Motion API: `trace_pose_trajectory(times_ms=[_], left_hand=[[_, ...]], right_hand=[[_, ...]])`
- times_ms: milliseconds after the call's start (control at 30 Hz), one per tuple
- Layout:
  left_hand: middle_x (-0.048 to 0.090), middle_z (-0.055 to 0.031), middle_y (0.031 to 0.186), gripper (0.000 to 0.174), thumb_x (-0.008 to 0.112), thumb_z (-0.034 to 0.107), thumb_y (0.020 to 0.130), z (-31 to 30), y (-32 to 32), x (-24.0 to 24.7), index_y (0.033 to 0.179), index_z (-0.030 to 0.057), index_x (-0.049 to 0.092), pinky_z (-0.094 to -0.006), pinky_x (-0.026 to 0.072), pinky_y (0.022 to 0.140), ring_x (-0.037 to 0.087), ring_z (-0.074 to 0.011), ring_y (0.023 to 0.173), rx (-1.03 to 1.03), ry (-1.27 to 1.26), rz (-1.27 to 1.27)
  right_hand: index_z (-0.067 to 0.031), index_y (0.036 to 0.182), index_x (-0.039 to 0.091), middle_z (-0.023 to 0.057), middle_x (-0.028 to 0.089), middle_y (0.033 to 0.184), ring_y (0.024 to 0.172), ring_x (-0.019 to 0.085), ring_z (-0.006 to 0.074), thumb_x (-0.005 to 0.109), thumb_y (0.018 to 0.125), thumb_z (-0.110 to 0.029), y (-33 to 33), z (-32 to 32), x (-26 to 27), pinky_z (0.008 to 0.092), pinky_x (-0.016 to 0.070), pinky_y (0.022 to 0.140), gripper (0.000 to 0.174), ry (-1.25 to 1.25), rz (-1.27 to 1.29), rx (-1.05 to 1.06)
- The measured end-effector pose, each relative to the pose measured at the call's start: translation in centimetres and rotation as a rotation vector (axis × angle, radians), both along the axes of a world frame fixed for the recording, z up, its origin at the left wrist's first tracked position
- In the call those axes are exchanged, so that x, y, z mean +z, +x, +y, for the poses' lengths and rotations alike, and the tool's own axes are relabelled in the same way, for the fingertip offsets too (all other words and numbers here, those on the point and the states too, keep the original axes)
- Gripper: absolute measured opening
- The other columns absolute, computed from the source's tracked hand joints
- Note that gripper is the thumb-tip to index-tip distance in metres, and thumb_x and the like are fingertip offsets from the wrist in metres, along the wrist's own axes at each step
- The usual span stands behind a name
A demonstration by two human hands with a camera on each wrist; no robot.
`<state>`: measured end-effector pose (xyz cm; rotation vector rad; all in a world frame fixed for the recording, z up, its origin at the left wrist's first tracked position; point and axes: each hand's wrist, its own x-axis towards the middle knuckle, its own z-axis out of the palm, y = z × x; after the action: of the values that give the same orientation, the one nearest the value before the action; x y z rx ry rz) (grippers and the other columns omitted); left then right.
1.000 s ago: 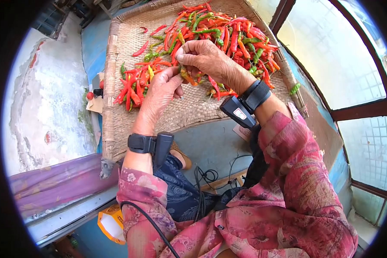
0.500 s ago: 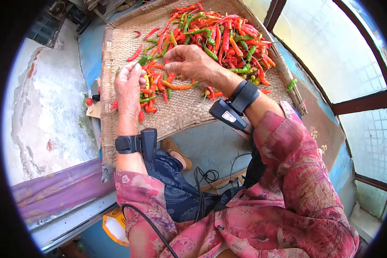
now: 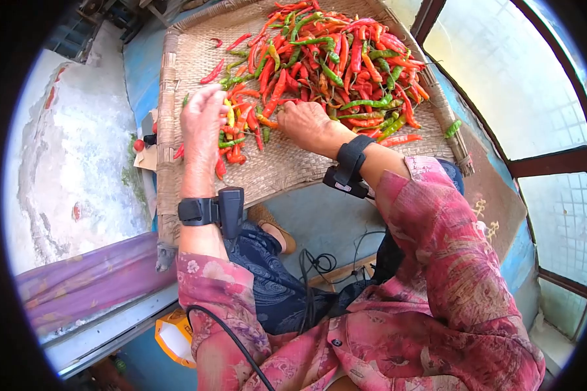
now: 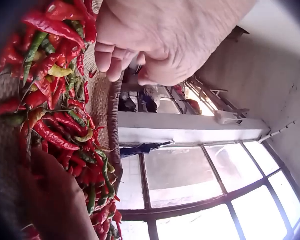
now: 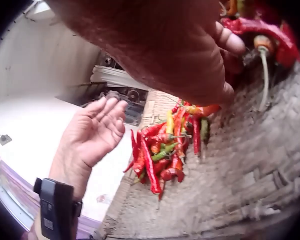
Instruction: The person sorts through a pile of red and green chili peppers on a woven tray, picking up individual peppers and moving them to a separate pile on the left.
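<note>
My left hand is raised over the small heap of chili peppers on the left of a woven tray. In the right wrist view its palm faces up, empty, with fingers loosely extended. My right hand is low at the near edge of the large pile of red and green chili peppers. Its fingers are bent down, with the fingertips right at a red chili. Whether they pinch it I cannot tell, since the back of the hand hides the grip.
The tray has a raised, bound rim. A few stray chilies lie at its upper left, and one green chili sits on the right rim. Windows stand on the right, a pale wall on the left. Black cables lie below.
Both hands were together at a chili, then parted, the left with a green chili at its fingertips. That chili has left the left hand. The right hand has come down to the pile's edge.
</note>
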<state>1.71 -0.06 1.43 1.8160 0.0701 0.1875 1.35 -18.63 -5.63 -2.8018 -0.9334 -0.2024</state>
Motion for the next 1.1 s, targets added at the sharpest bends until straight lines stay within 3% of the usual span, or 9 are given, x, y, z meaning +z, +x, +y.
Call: trace_pose_trajectory(times_ms=[200,333,400,467,533,600,700,900,1100], left_hand=[[0.063,-0.0016,0.089,0.025,0.057,0.022,0.088,-0.8,-0.2,0.0,0.106,0.0055,0.06,-0.0184,0.0425,0.057,0.053,-0.0045,0.067,-0.005,0.045,-0.011],[0.061,-0.0006,0.084,0.027,0.057,0.027,0.088,-1.0,-0.7,-0.1,0.104,0.0051,0.06,-0.0189,0.0413,0.054,0.051,-0.0043,0.064,-0.029,0.078,0.035],[0.059,0.0001,0.08,0.03,0.056,0.032,0.088,-2.0,-1.4,0.1,0.102,0.0049,0.06,-0.0189,0.0399,0.051,0.049,-0.0042,0.061,-0.086,0.138,0.205],[0.058,0.0009,0.079,0.032,0.057,0.034,0.088,-2.2,-1.4,-0.4,0.1,0.0046,0.06,-0.018,0.0391,0.051,0.048,-0.0038,0.06,-0.141,0.165,0.239],[0.057,0.0011,0.069,0.029,0.056,0.032,0.089,-2.5,-1.5,-0.6,0.092,0.0039,0.062,-0.0189,0.0378,0.047,0.049,-0.0045,0.056,-0.196,-0.12,0.16],[0.055,0.0018,0.066,0.026,0.057,0.03,0.088,-2.0,-1.1,-0.4,0.091,0.0039,0.061,-0.0176,0.0369,0.046,0.048,-0.0032,0.055,-0.184,-0.109,0.132],[0.056,0.0015,0.067,0.021,0.06,0.023,0.087,0.4,0.4,0.0,0.09,0.0024,0.06,-0.0174,0.0401,0.047,0.05,-0.0037,0.055,0.045,-0.273,-0.022],[0.059,-0.0046,0.091,0.03,0.061,0.018,0.085,3.8,1.7,-0.4,0.111,0.0028,0.054,-0.0218,0.0489,0.059,0.058,-0.0111,0.072,0.293,-0.429,-0.042],[0.059,-0.0016,0.091,0.029,0.06,0.019,0.086,1.3,0.3,-0.1,0.111,0.0041,0.056,-0.0203,0.046,0.059,0.055,-0.0072,0.072,0.098,-0.245,0.026]], right_hand=[[-0.0006,0.088,0.054,0.017,0.062,0.078,0.072,0.064,0.0318,0.054,0.075,-0.01,0.3,-0.2,1.5,0.041,0.0507,0.059,0.016,-0.105,0.171,0.032],[0.0011,0.082,0.048,0.0187,0.061,0.075,0.07,0.064,0.0325,0.052,0.077,-0.009,0.3,-0.2,2.9,0.0383,0.0513,0.057,0.012,0.153,0.174,-0.173],[0.0011,0.083,0.048,0.0168,0.061,0.071,0.07,0.065,0.0287,0.05,0.08,-0.009,0.9,-0.2,3.1,0.0368,0.0507,0.057,0.01,0.122,-0.188,0.16],[0.0018,0.083,0.048,0.017,0.061,0.072,0.069,0.064,0.0301,0.05,0.082,-0.009,0.6,0.5,3.6,0.0382,0.05,0.059,0.011,0.162,-0.157,0.18],[0.0013,0.084,0.051,0.0183,0.061,0.078,0.07,0.062,0.0341,0.052,0.083,-0.011,0.1,0.9,4.4,0.0393,0.0499,0.06,0.013,0.708,0.139,0.13],[0.001,0.086,0.052,0.0192,0.062,0.082,0.074,0.061,0.0365,0.053,0.084,-0.013,0.2,0.4,4.8,0.0399,0.05,0.063,0.014,0.789,0.175,0.185],[0.0001,0.086,0.057,0.0152,0.059,0.078,0.077,0.06,0.0318,0.052,0.083,-0.012,2.4,0.2,4.0,0.0392,0.0502,0.064,0.013,0.559,-0.008,0.143],[-0.0051,0.08,0.065,0.0098,0.054,0.1,0.097,0.052,0.0269,0.056,0.074,-0.011,3.3,-0.3,1.7,0.0365,0.0481,0.072,0.012,-0.084,-0.12,0.065],[-0.0075,0.078,0.068,0.0057,0.053,0.102,0.098,0.05,0.0238,0.057,0.074,-0.016,3.2,0.6,-0.1,0.0356,0.045,0.074,0.014,-0.205,-0.203,0.062]])
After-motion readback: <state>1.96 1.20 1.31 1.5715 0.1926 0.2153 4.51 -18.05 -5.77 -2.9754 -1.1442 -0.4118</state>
